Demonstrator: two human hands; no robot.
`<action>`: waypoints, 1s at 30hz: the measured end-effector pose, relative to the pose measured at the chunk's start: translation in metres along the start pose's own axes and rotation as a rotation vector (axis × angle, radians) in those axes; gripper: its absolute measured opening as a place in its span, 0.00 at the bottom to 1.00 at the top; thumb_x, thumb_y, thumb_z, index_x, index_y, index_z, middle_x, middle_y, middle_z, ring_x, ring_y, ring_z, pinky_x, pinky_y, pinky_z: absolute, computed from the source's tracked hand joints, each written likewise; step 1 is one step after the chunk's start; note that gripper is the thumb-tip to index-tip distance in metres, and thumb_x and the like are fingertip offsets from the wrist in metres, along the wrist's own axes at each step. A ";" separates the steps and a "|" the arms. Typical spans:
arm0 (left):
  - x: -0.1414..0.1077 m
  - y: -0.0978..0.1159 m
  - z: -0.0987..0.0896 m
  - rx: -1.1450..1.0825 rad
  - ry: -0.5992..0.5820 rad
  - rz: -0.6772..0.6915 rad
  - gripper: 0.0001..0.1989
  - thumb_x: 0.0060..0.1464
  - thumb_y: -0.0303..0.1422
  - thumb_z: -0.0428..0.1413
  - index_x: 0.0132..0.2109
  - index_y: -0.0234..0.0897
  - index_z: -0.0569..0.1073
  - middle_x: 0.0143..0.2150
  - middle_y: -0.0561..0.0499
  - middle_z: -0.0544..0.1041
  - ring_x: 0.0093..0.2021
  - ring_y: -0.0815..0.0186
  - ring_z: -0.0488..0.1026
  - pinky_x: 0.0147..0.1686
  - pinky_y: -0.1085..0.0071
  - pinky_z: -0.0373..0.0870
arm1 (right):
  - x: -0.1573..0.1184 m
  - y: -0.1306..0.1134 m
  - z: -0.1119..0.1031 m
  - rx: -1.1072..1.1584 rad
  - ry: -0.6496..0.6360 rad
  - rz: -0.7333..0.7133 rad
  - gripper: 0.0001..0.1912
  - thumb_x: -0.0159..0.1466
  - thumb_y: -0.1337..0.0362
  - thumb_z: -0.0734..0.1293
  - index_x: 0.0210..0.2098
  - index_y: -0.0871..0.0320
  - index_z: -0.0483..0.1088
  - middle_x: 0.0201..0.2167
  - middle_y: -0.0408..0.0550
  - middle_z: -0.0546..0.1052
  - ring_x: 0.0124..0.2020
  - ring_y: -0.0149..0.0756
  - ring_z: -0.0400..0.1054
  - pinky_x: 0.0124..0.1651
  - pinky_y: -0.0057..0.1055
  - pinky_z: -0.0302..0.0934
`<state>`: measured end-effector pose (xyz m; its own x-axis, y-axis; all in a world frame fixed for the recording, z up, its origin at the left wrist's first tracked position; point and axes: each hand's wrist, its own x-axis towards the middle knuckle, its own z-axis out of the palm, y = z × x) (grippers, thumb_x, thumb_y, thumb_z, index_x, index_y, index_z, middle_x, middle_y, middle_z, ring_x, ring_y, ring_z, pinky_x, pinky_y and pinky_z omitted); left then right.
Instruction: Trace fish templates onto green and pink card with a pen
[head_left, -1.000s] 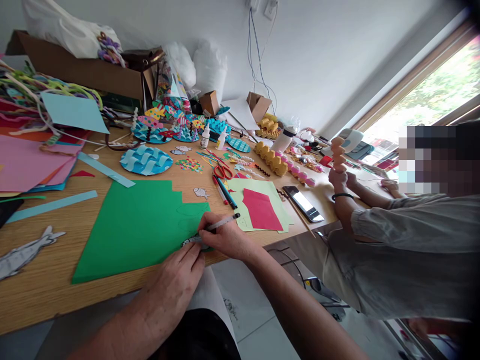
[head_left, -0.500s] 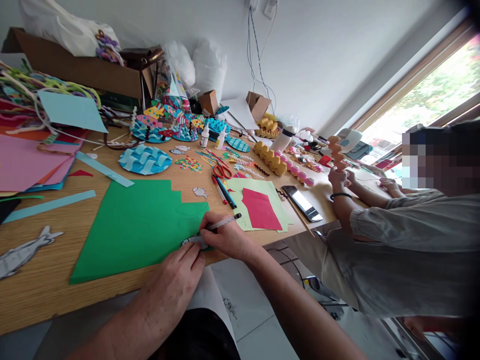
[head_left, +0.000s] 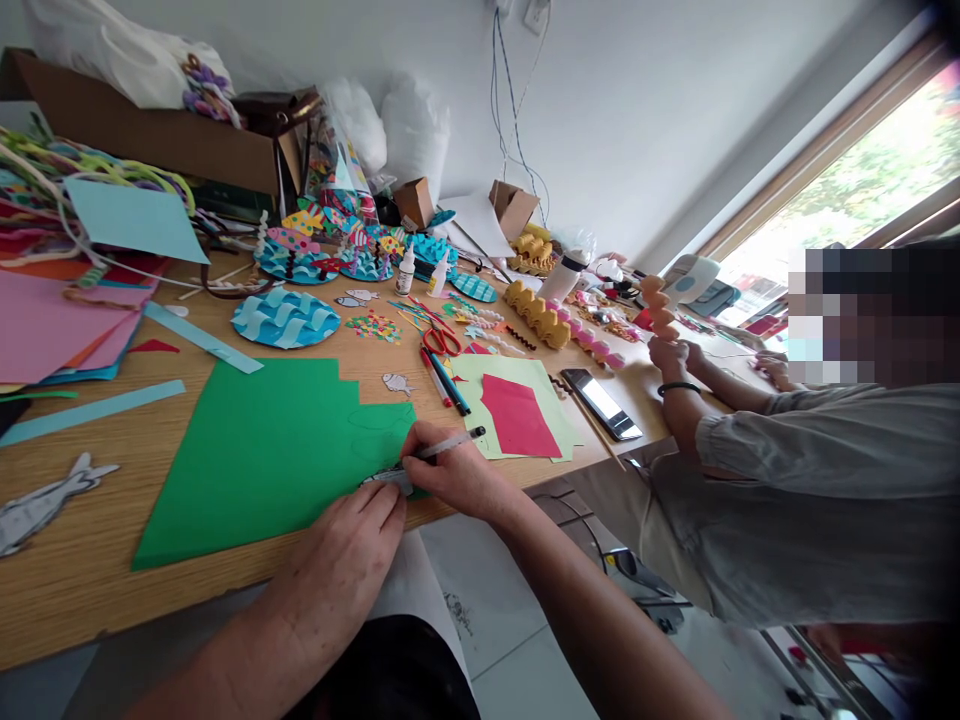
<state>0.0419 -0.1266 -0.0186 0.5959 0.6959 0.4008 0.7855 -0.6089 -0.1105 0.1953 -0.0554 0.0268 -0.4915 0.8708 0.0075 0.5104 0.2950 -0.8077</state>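
Observation:
A large green sheet (head_left: 255, 460) lies near the table's front edge, with faint fish outlines near its right corner. On that corner rests a small grey paper fish (head_left: 397, 477), partly covered by fingers. My left hand (head_left: 356, 545) lies over it, fingers together and fingertips pressing the fish down. A pen with a black cap end (head_left: 454, 441) is gripped in my right hand (head_left: 446, 470), its tip hidden beside the fish. Another fish cutout (head_left: 397, 383) lies just behind the green sheet.
Pens (head_left: 448, 382), red scissors (head_left: 441, 341), a red sheet (head_left: 520, 415) on pale green paper and a phone (head_left: 602, 404) lie to the right. Finished fish crafts (head_left: 296, 240) stand behind. A larger paper fish (head_left: 52, 505) is at left. Another person (head_left: 810, 450) sits at right.
The view has shifted slightly. Both hands stay at the same corner of the green sheet, with the pen and the small fish almost unmoved.

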 end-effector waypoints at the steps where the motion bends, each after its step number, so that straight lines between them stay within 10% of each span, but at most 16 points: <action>1: 0.000 0.000 0.000 -0.011 -0.015 0.000 0.25 0.49 0.15 0.39 0.46 0.26 0.75 0.44 0.39 0.79 0.45 0.56 0.77 0.43 0.63 0.77 | 0.000 0.000 0.000 -0.001 0.004 0.001 0.07 0.54 0.74 0.62 0.24 0.57 0.62 0.18 0.36 0.64 0.21 0.26 0.57 0.25 0.23 0.49; 30: 0.007 -0.001 -0.006 -0.114 -0.316 -0.064 0.24 0.54 0.17 0.43 0.56 0.28 0.70 0.54 0.38 0.74 0.55 0.54 0.70 0.53 0.58 0.71 | -0.004 0.002 -0.002 -0.054 0.050 0.024 0.06 0.54 0.74 0.62 0.25 0.57 0.63 0.20 0.37 0.65 0.23 0.27 0.58 0.26 0.24 0.50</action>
<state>0.0448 -0.1235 -0.0104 0.5824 0.8067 0.1005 0.8098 -0.5865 0.0149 0.1994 -0.0580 0.0261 -0.4434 0.8961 0.0191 0.5597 0.2934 -0.7750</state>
